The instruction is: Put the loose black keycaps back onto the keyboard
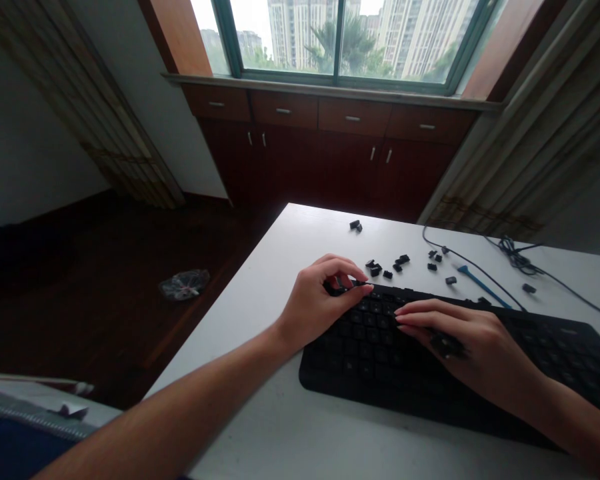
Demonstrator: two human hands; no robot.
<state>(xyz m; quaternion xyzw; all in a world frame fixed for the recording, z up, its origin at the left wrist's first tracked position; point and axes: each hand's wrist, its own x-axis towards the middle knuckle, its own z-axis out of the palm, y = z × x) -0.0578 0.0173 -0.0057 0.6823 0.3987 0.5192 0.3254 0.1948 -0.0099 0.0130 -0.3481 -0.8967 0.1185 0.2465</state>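
A room in a home, with curtains, cabinets and window.

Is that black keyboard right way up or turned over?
Right way up: the keyboard has its rows of keys facing upward, visible between the left hand and the right hand.

Counter is showing plain white; keyboard on it is showing black. Loose keycaps toward the far edge are matching that black. Slim tool among them is showing blue; cable is looking dark.
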